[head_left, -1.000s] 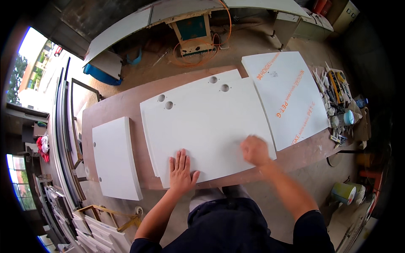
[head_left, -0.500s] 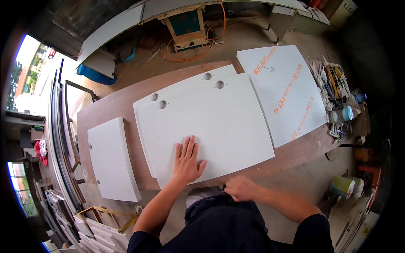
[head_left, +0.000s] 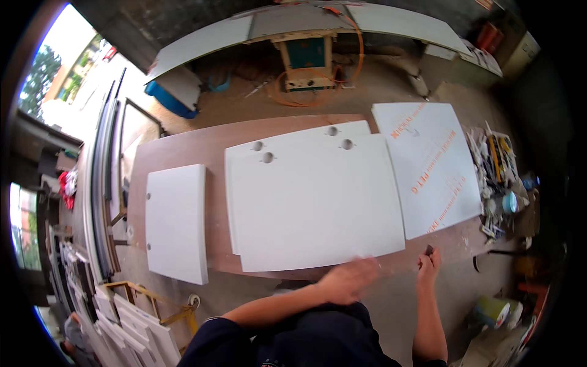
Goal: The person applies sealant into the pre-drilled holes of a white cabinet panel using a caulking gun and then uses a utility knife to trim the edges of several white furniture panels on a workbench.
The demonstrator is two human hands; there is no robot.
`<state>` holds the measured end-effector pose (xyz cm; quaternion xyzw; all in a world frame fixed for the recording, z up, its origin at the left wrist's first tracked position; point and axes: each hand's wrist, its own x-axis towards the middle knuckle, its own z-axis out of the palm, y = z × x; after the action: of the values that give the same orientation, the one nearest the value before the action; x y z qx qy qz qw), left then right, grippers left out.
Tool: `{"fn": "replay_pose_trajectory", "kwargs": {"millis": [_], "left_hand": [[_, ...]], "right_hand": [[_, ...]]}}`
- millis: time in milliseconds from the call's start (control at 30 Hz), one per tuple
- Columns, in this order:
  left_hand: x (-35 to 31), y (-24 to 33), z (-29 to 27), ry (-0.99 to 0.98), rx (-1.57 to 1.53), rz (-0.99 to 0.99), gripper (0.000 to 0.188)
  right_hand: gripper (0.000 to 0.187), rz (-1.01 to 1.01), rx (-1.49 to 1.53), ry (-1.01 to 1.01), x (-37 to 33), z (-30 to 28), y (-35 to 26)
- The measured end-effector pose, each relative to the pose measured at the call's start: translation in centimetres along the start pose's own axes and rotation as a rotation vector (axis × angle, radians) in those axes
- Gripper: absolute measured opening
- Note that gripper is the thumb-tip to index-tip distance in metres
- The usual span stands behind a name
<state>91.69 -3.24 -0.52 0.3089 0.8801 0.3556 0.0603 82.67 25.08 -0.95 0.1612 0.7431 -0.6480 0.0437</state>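
My left hand (head_left: 350,280) reaches across my body at the near edge of the white panels. Motion smears its fingers, so their pose is unclear. Farther right, past the table's near edge, my right hand (head_left: 429,264) is closed on a small dark flat piece (head_left: 429,249); its exact kind does not show. In front of me, a white panel (head_left: 315,205) lies over another, slightly out of line with it. Round holes (head_left: 268,158) appear near the far edges of both. Beside them on the right is a board under printed film (head_left: 431,171).
A smaller stack of white panels (head_left: 176,223) lies at the left of the brown table (head_left: 177,144). Hand tools (head_left: 498,159) and bottles crowd its right end. A machine with a green front (head_left: 306,54) stands beyond. White boards (head_left: 131,321) lean at the lower left.
My left hand has lifted off the panel and swung right across my body. My right hand has moved out to the right, showing the small dark piece. The whole view has shifted.
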Motion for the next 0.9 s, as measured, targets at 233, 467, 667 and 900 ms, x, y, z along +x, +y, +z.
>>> {"fn": "replay_pose_trajectory", "kwargs": {"millis": [233, 467, 667, 900], "left_hand": [[-18.3, -6.6, -9.1, 0.735, 0.283, -1.317, 0.078], [-17.9, -4.7, -10.7, 0.576, -0.065, -1.555, 0.077], [-18.5, -9.9, -14.9, 0.562, -0.446, -1.516, 0.068], [-16.9, -12.1, -17.5, 0.95, -0.6, -1.597, 0.072]], "right_hand": [[0.026, 0.256, 0.037, -0.034, 1.4, 5.8, 2.2], [0.024, 0.395, 0.012, -0.124, 4.1, 4.8, 3.6], [0.027, 0.313, 0.204, -0.083, 2.1, 5.0, 0.0], [0.044, 0.393, 0.163, -0.056, -0.5, 5.0, -7.6]]}}
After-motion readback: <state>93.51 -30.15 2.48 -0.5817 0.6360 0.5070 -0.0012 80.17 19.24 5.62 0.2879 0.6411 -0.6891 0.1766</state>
